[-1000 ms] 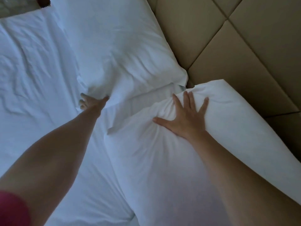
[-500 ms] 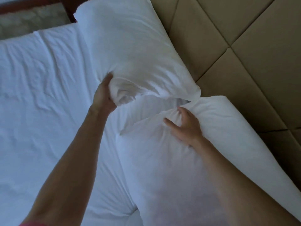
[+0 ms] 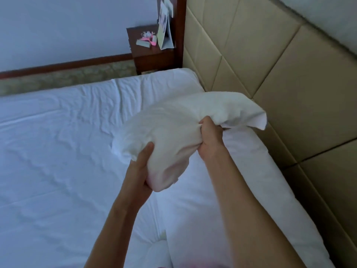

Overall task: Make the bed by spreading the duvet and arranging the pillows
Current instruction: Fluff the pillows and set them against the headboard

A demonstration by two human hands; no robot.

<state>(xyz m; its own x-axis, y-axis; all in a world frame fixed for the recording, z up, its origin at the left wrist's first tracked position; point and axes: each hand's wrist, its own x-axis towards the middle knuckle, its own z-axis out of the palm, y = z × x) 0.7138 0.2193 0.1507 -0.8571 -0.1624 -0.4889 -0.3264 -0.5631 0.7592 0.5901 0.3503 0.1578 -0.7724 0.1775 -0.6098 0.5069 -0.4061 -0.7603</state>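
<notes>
The bed (image 3: 58,161), under a creased white sheet, runs up to a padded headboard (image 3: 289,93), and a second pillow (image 3: 251,190) lies along its head edge against that headboard. Above the bed's far head corner both hands hold a pillow (image 3: 183,122) clear of the sheet: the left hand (image 3: 141,171) grips its lower end from beneath, the right hand (image 3: 209,140) bunches cloth on its near side. This looks like the pillow-arranging step, and the next move calls for setting it down flat at the head edge beside the other; no duvet shows, and the card on the nightstand (image 3: 152,53) is too blurred to read.
</notes>
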